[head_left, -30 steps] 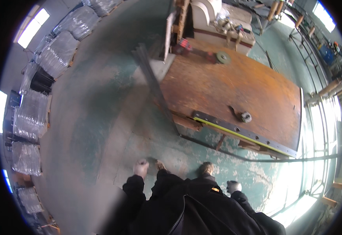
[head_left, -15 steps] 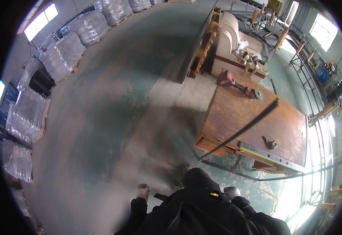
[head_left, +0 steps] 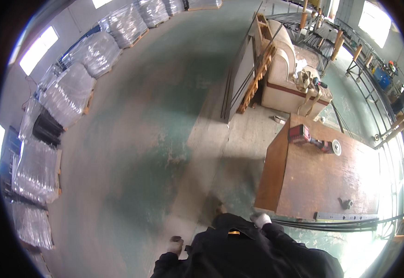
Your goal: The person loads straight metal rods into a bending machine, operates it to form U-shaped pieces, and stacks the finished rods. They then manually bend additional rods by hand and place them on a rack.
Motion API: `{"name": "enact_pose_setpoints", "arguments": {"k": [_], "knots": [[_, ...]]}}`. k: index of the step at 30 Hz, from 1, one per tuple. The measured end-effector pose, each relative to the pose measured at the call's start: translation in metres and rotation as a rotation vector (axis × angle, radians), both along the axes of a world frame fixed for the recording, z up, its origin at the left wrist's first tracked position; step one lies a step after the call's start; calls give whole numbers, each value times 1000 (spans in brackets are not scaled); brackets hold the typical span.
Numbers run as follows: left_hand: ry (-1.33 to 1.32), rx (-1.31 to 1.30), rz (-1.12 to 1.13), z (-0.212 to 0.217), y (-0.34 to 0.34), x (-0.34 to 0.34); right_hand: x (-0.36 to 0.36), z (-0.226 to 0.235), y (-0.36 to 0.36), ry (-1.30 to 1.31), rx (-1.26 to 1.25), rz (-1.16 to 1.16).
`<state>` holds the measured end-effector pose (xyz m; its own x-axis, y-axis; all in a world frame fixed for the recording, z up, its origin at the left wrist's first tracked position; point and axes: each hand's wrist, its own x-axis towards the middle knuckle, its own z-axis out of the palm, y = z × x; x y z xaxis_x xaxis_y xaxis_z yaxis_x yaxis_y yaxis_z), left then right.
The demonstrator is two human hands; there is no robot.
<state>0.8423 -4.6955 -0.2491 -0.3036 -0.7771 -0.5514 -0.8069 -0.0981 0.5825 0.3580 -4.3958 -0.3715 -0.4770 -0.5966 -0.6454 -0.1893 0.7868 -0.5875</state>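
Left hand (head_left: 175,246): over floor (head_left: 118,153) | right hand (head_left: 260,219): near bars (head_left: 331,224) | both: cannot tell if open or closed | on surface (head_left: 320,178): grinder (head_left: 321,145), strip (head_left: 348,217)

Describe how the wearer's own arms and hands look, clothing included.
The arms are in long, plain black fabric sleeves: the left sleeve and the right sleeve match, with no cables or markings visible. The right hand seems to wear a whitish glove, its texture unclear; the left hand is too small and blurred to tell whether it is gloved.
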Motion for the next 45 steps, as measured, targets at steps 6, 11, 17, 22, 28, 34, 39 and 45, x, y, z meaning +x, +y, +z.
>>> {"name": "enact_pose_setpoints", "arguments": {"k": [6,11,17,22,28,34,39,45], "knots": [[291,91,578,16,-201,-59,-106,160,-237,245,-132,-180],[307,261,449,3,-324,-168,-189,198,-388,338,-271,-286],[363,125,249,2,-541,-308,-270,223,-518,41,-463,-888],[219,-16,-18,31,-755,-431,-337,273,-587,232,-403,-1135],[466,-4,-71,76,-916,-623,-453,295,-647,592,-411,-1257],[546,137,-103,142,-978,-870,-614,294,-698,931,-441,-1435],[698,91,-399,195,-1035,-1069,-701,322,-730,974,-283,-1631],[771,49,-578,242,-1092,-1316,-748,331,-754,1101,-330,-1813]]}}
